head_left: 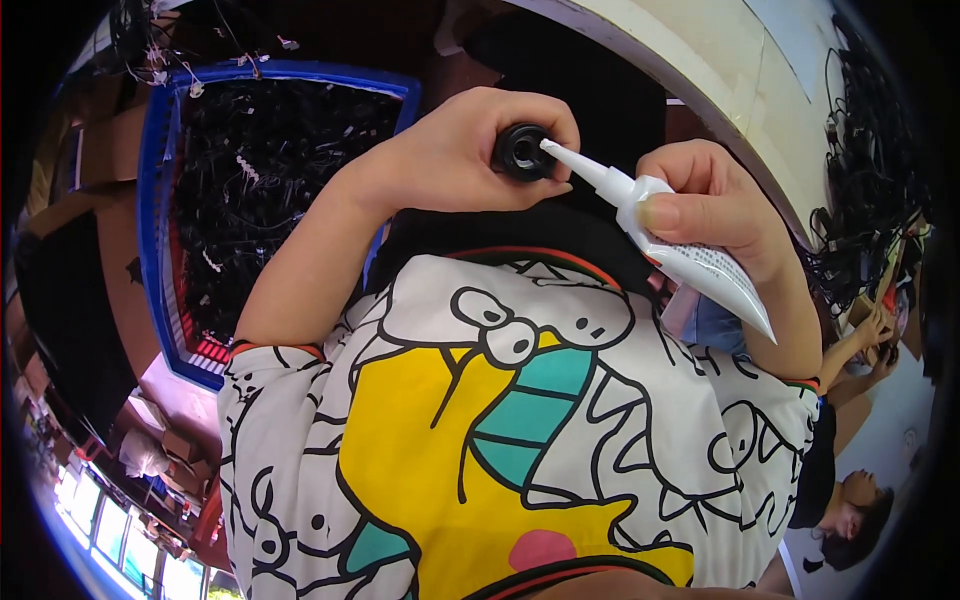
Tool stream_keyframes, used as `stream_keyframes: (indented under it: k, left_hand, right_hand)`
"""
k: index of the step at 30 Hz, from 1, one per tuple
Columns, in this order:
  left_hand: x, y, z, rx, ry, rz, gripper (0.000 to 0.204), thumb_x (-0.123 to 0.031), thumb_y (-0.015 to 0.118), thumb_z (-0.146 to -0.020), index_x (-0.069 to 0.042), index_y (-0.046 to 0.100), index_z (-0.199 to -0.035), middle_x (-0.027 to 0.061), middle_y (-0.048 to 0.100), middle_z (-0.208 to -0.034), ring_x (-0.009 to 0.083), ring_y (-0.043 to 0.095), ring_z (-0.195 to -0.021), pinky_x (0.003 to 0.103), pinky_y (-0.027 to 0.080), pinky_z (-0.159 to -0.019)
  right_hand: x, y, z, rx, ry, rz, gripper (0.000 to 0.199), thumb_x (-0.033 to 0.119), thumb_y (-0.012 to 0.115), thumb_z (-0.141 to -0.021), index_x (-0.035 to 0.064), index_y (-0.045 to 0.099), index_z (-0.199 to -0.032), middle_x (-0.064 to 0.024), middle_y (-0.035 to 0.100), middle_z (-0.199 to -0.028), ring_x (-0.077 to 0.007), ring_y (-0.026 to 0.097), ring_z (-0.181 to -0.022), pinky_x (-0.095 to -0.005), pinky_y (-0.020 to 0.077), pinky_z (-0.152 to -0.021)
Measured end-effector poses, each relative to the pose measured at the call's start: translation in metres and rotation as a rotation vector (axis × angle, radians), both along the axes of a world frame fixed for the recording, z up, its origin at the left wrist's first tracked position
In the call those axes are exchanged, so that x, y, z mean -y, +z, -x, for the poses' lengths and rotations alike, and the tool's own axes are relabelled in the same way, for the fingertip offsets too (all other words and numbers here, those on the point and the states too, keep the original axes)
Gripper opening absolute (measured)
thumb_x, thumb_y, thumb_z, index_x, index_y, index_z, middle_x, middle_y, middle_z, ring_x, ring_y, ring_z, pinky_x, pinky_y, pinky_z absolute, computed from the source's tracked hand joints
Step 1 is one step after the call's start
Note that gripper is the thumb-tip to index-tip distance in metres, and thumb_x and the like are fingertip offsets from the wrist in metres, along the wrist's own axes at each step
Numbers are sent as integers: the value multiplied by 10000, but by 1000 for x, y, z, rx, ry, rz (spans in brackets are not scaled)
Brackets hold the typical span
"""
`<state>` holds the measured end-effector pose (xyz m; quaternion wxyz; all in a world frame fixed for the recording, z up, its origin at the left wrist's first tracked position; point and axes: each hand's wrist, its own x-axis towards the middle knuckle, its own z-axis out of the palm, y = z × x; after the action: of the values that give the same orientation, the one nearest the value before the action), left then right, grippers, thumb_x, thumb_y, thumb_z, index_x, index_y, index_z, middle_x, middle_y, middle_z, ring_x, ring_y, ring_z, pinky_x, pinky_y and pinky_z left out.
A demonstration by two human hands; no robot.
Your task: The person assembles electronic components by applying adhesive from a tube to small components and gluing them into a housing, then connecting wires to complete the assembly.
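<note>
Just in front of the person's chest, well above the patterned shirt (560,450), both hands meet over one small job. The left hand (465,140) has its fingers curled around a black round part (512,160), its open end facing up and toward the right. From the other side, the right hand (715,205) grips a white tube (690,255), thumb laid flat near its shoulder, with the tapered nozzle (575,160) aimed at that opening. The tip sits at the rim; whether it touches or hangs just over it, I can't tell from where I stand.

That's the spot I'd worry about. With the tip at the edge rather than over the hole's middle, a squeeze could put whatever is inside onto the outer wall, or onto the left fingers right beside it. The thumb presses on a body that looks plump, so a bit too much force might send out more than wanted. The left grip is closed on something round and smooth-looking; should it roll, the hole would turn away from the nozzle. Neither hand seems propped on the desk (720,80), so a small tremor could knock the two apart, and a drip would probably land on the shirt. The blue crate (155,230) full of dark pieces stands beside the left forearm, where a dropped part might be hard to find.
</note>
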<state>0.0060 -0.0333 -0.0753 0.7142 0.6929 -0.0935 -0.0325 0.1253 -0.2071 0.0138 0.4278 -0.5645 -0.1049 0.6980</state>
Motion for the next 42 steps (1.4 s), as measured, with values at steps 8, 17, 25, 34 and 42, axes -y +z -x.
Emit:
stream_keyframes:
  k: [8,17,25,34,42]
  left_hand:
    - [0,-3,1,55,-20,18,131,7,618,-643,-32,537,-739,12,542,-689,85,500,-617,197,401,-573]
    - [-2,-5,4,78,-29,-20,147,-2,624,-629,-35,544,-747,2,533,-668,77,491,-599,192,396,-551]
    - [-3,-6,6,51,-24,-38,152,4,625,-630,-33,558,-761,6,542,-670,67,496,-605,188,398,-553]
    - [0,-11,4,56,-23,-47,161,20,611,-630,-22,562,-778,10,549,-679,69,505,-619,189,405,-567]
    - [-1,-8,2,45,-9,-26,145,-19,621,-673,-31,573,-809,27,557,-674,98,518,-629,209,414,-596]
  right_hand:
    - [-2,0,5,13,11,8,179,168,651,-745,-4,609,-767,-23,574,-615,-31,505,-461,-146,383,-418]
    - [-12,-2,7,-22,45,36,162,161,634,-754,1,612,-745,-16,574,-613,-31,480,-469,-163,348,-419]
    - [-17,-2,7,-68,28,59,144,149,628,-747,6,620,-747,-18,574,-611,-43,501,-483,-163,370,-435]
    - [-18,-9,7,0,23,32,167,183,636,-745,18,626,-767,-10,578,-620,-37,499,-481,-155,365,-430]
    - [-18,-9,5,34,77,53,186,187,647,-722,13,624,-781,-1,578,-628,-25,500,-485,-147,365,-434]
